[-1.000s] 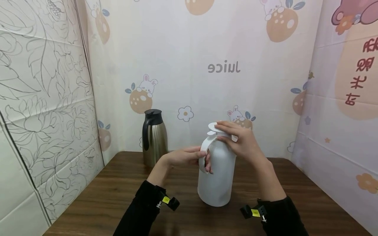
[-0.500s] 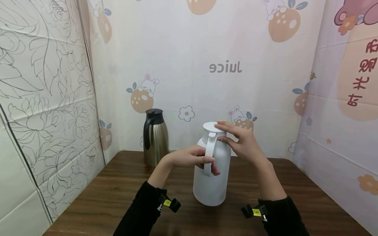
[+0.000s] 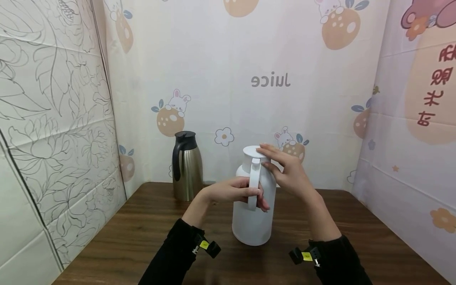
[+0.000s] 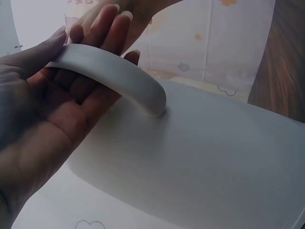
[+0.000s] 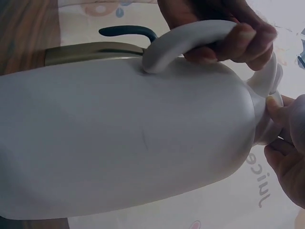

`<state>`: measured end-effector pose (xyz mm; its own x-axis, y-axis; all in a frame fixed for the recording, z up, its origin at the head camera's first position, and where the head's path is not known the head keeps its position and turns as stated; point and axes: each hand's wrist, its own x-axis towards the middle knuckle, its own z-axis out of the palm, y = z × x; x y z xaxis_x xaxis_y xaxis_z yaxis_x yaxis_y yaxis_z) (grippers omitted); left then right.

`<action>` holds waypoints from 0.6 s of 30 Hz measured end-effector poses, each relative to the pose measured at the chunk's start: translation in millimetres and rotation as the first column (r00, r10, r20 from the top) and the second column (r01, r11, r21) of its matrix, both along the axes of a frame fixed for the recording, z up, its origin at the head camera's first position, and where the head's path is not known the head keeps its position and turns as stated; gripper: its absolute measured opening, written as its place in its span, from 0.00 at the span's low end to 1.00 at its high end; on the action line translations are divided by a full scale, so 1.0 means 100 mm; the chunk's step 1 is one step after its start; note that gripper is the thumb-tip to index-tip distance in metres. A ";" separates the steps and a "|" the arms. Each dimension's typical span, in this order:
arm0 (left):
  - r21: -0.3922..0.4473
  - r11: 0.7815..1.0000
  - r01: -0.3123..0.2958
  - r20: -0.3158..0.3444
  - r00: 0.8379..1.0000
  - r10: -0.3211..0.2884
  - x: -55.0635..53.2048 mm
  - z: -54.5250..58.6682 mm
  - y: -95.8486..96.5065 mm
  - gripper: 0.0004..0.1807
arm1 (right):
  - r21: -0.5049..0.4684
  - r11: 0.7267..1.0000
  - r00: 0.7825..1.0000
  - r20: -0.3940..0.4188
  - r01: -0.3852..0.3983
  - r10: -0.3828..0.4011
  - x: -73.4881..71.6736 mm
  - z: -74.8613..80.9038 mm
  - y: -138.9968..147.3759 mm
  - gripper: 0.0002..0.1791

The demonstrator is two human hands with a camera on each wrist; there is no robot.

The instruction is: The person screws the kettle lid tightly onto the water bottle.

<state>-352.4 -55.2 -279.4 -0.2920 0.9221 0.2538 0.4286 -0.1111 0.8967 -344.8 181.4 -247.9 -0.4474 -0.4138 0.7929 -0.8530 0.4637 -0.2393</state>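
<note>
A white thermos jug (image 3: 252, 225) stands upright on the wooden table, its handle (image 3: 254, 184) facing mostly toward me. Through that handle pass the fingers of my left hand (image 3: 235, 190), with the thumb lying along its outer side, as the left wrist view also shows. My right hand (image 3: 290, 170) holds the top of the jug from the right: fingers over the flat white lid (image 3: 251, 151), thumb lower down against the neck. In the right wrist view the thumb (image 5: 279, 112) sits at the neck, near the upper end of the handle.
A steel thermos jug (image 3: 187, 172) with a black lid and handle stands at the back left of the table (image 3: 135, 233). Patterned cloth walls (image 3: 228, 51) close in the table at the back and both sides.
The white jug has turned so that its handle swung from the left side toward me, and it has shifted slightly left. Both hands stay on it, the left moving with the handle.
</note>
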 end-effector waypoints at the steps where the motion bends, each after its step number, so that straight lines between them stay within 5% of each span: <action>1: 0.001 1.000 -0.010 0.000 1.000 0.010 0.00 0.00 0.01 0.14 | -0.010 1.000 1.000 0.010 -0.007 0.007 -0.01 -0.01 -0.01 0.28; 9: 0.041 0.999 -0.034 0.073 0.997 0.031 -0.01 -0.05 0.05 0.14 | -0.106 0.991 0.989 0.113 -0.081 0.093 -0.06 -0.06 -0.04 0.26; 18: 0.116 0.983 0.140 0.164 0.974 -0.158 -0.07 -0.14 0.11 0.09 | -0.134 0.985 0.980 0.151 -0.106 0.126 -0.06 -0.06 -0.03 0.25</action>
<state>-359.8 -44.2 -293.0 -0.2011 0.9300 0.3076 0.2412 -0.2573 0.9358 -350.4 178.0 -254.4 -0.5264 -0.3728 0.7642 -0.8457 0.3224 -0.4253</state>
